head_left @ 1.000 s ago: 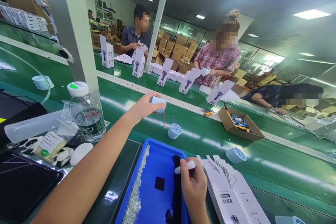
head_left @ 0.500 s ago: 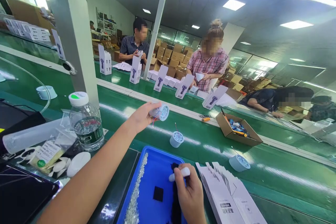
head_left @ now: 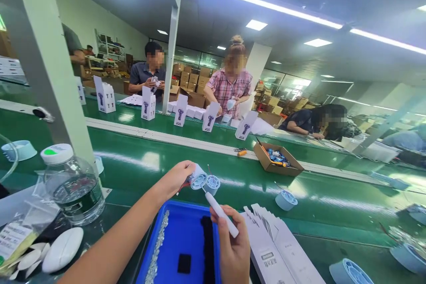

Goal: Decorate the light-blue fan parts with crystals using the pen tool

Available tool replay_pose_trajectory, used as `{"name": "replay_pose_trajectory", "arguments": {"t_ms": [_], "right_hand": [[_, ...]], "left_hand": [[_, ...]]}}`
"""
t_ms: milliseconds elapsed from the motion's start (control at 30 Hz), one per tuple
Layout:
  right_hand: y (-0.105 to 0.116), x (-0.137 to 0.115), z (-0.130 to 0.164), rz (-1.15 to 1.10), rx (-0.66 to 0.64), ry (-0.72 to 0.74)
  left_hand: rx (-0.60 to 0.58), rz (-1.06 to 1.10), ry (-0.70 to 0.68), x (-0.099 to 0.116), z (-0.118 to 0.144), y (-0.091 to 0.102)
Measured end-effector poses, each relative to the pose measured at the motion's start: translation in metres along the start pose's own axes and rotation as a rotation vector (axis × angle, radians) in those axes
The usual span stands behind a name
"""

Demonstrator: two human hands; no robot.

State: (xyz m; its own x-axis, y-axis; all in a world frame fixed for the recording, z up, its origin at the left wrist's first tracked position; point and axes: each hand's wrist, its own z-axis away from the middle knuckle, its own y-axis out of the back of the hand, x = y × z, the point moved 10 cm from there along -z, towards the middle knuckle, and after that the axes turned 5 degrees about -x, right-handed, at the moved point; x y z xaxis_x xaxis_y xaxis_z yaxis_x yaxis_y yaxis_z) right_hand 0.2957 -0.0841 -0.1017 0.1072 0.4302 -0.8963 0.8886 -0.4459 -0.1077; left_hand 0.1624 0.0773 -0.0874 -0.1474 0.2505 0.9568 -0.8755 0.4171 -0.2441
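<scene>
My left hand is closed round a light-blue round plastic housing with a spoked face and thin wires hanging from it. In my right hand is a white pen-like tool. Its thin tip points up at the housing's face; whether it touches cannot be made out. Just behind is another light-blue housing on the green belt. Below my hands lies a blue tray, with small clear pieces along its left side, a black square and a black strip.
White folded cartons lie right of the tray. A water bottle and a white oval object are at left. More housings sit on the belt. Beyond are a cardboard box, upright printed boxes and co-workers.
My left hand has lowered the housing towards me. My right hand has raised the white tool from over the tray, so its tip meets the housing in view. The view has swung right.
</scene>
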Motion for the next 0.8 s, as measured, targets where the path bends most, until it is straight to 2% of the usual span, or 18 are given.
{"name": "replay_pose_trajectory", "arguments": {"t_ms": [100, 233, 433, 600, 700, 800], "right_hand": [[-0.001, 0.004, -0.002, 0.000, 0.008, -0.083], [-0.005, 0.008, -0.001, 0.014, -0.012, -0.139], [-0.004, 0.014, 0.001, 0.032, -0.015, -0.183], [-0.004, 0.020, 0.001, 0.032, -0.034, -0.165], [0.000, 0.013, 0.000, 0.125, 0.038, -0.085], [0.003, 0.009, 0.003, 0.199, 0.177, -0.034]], "left_hand": [[0.000, -0.104, -0.020, 0.001, 0.002, -0.007], [-0.079, -0.165, -0.046, 0.002, 0.004, -0.019], [-0.096, -0.235, -0.066, 0.004, 0.007, -0.023], [-0.099, -0.320, -0.074, 0.006, 0.014, -0.031], [-0.113, -0.309, -0.099, 0.010, 0.016, -0.037], [-0.040, -0.328, -0.169, 0.021, 0.019, -0.036]]}}
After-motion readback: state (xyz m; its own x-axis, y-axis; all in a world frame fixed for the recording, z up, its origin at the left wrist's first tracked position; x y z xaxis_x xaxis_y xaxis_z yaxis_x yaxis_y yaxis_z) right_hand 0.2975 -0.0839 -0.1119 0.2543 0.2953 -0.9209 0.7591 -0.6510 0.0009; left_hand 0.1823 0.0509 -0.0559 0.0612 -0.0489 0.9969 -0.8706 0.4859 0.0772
